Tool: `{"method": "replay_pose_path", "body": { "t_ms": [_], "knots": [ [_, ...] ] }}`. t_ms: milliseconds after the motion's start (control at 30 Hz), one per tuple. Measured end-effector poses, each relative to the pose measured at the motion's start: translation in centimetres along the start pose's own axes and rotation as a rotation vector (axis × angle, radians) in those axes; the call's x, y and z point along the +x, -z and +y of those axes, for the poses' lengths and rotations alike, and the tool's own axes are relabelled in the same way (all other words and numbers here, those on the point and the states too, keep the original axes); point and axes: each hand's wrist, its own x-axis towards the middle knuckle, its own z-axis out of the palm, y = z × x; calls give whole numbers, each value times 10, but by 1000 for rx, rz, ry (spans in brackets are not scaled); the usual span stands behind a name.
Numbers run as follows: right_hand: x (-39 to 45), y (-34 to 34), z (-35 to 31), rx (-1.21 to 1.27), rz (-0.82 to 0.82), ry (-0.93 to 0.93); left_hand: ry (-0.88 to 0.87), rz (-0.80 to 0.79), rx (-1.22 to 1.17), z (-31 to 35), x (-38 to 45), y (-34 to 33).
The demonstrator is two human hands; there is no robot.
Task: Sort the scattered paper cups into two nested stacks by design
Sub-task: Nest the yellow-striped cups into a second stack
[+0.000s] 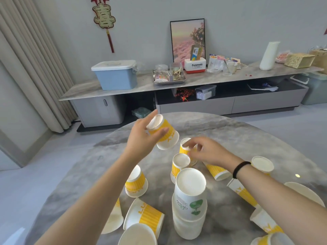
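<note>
On the round grey table (pixel 230 135) our green-print stack (pixel 190 209) stands upside down, yellow cups scattered around it. Our left hand (pixel 141 138) wraps one yellow cup (pixel 163 132) aloft; our right hand (pixel 205 151) pinches a second cup (pixel 184 147) still on the table. We should align rims squarely before nesting. "Panasonic" reads on the shelf box (pixel 195 65).

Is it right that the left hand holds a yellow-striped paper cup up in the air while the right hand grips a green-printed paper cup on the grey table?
Not quite. In the head view the right hand grips a yellow-striped paper cup, not a green-printed one. The left hand does hold a raised yellow-striped cup above the grey table.
</note>
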Motion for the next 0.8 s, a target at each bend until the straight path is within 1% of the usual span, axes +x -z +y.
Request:
{"method": "replay_pose_path", "body": {
  "t_ms": [33, 67, 100, 133, 167, 233, 300, 367, 467, 500, 567, 600, 633, 667, 700, 733, 800],
  "knots": [
    [5, 6, 4, 10, 83, -5, -20, -67, 32, 3, -2, -3],
    [11, 9, 10, -54, 126, -4, -39, -143, 99, 3, -3, -9],
    [17, 10, 16, -172, 94, -3, -55, -206, 178, 3, -6, -16],
    [25, 10, 21, -283, 10, -7, -73, -254, 248, 0, -8, -24],
    [30, 9, 27, -342, -96, -25, -78, -300, 306, -3, -11, -32],
    [41, 6, 36, -315, -255, -64, -63, -380, 375, -15, -14, -43],
    [50, 4, 41, -265, -276, -60, -46, -466, 461, -27, -15, -51],
    [56, 0, 43, -231, -220, -42, -31, -504, 535, -38, -14, -55],
    [58, -5, 42, -132, -145, -58, 14, -426, 533, -49, -9, -55],
    [56, -4, 40, -74, -76, -71, 37, -408, 515, -49, -9, -54],
    [52, 5, 30, 50, 153, -87, 91, -398, 438, -50, -8, -50],
    [49, 9, 22, 126, 274, -71, 119, -395, 382, -48, -9, -47],
    [44, 13, 13, 205, 358, -31, 149, -396, 333, -45, -9, -43],
    [41, 14, 4, 270, 391, 28, 164, -410, 307, -42, -9, -37],
    [37, 14, -6, 297, 377, 98, 174, -437, 336, -38, -8, -30],
    [33, 11, -15, 281, 328, 159, 179, -466, 440, -35, -7, -23],
    [29, 0, -28, 181, 187, 218, 235, -503, 819, -33, -7, -9]
  ]
}}
